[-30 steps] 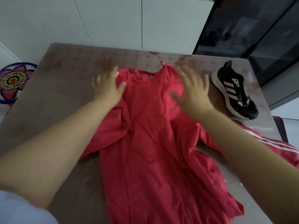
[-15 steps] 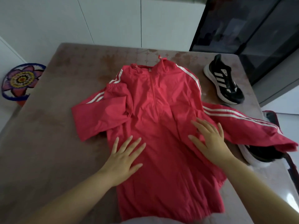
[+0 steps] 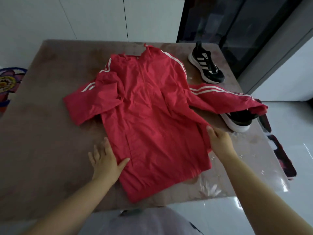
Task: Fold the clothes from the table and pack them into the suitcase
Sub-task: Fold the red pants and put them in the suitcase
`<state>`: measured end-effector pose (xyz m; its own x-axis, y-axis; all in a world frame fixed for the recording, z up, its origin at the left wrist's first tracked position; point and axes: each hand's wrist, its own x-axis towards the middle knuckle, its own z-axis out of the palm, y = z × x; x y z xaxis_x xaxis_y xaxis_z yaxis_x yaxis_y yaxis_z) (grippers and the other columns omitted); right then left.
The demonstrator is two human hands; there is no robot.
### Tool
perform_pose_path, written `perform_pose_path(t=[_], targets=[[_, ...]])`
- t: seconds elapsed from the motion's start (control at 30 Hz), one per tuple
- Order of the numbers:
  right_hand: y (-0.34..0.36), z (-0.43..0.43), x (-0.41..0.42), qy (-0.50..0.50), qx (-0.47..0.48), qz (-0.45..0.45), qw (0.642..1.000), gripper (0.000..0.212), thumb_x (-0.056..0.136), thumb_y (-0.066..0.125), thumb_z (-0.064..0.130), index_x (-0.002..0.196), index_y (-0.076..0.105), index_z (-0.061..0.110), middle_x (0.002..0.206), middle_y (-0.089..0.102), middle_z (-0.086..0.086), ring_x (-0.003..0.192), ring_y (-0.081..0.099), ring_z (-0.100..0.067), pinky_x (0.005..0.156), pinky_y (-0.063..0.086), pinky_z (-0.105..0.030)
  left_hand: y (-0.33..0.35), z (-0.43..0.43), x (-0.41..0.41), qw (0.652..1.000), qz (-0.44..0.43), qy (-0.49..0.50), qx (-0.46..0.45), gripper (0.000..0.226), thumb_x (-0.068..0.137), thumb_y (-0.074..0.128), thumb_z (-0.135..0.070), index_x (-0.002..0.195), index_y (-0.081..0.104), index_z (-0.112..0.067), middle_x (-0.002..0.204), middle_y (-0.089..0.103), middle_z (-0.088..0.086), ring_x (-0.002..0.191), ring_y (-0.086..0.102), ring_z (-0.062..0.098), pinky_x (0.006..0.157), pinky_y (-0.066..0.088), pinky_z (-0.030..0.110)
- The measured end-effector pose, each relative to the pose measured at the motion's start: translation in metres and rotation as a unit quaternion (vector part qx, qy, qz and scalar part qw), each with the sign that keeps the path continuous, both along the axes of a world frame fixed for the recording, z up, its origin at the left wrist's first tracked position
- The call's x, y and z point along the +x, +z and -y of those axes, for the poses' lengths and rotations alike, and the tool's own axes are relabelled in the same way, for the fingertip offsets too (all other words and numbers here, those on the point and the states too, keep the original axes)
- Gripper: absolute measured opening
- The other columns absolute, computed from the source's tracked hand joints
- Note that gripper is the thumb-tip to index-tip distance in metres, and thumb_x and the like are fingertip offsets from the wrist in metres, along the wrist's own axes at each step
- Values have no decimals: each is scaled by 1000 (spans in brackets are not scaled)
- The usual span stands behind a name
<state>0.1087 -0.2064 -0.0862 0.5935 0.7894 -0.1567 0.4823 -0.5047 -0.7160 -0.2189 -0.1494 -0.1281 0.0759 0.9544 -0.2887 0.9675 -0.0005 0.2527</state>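
A red jacket [image 3: 152, 126] with white sleeve stripes lies spread front-up on the brown table [image 3: 42, 133], collar toward the far side. Its left sleeve is folded in short, and its right sleeve stretches out over a shoe. My left hand [image 3: 105, 160] lies flat at the jacket's lower left edge, fingers spread on the table and thumb on the fabric. My right hand [image 3: 220, 143] rests against the jacket's right side edge, fingers pointing away from me. Neither hand shows a clear hold on the cloth. No suitcase is clearly identifiable.
A black and white sneaker [image 3: 205, 65] stands at the table's far right corner. A second sneaker [image 3: 238, 121] lies partly under the right sleeve. A dark and red object [image 3: 284, 160] sits below the table's right edge. A flowered rug [image 3: 6, 85] lies far left.
Both hands slid from the jacket's collar down its front, then outward to its lower side edges. The jacket now lies flatter, with both sleeves showing.
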Motion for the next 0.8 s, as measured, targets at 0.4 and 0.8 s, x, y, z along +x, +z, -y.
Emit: perform_pose_path(t=[0.4, 0.8], targets=[[67, 44, 58, 115, 21, 52, 992, 37, 97, 50, 31, 68, 58, 8, 65, 54, -8, 61, 48, -22, 51, 35, -26, 7, 61, 14, 958, 239, 111, 109, 83, 79, 66, 5, 148, 23, -15, 95, 59, 7, 78, 56, 24, 78, 44, 35], [-35, 104, 16, 300, -114, 219, 921, 75, 92, 36, 55, 152, 9, 20, 157, 13, -12, 139, 26, -35, 114, 19, -45, 21, 64, -25, 965, 113, 153, 179, 67, 81, 55, 12, 142, 34, -7, 123, 49, 25, 105, 54, 44, 86, 42, 51]])
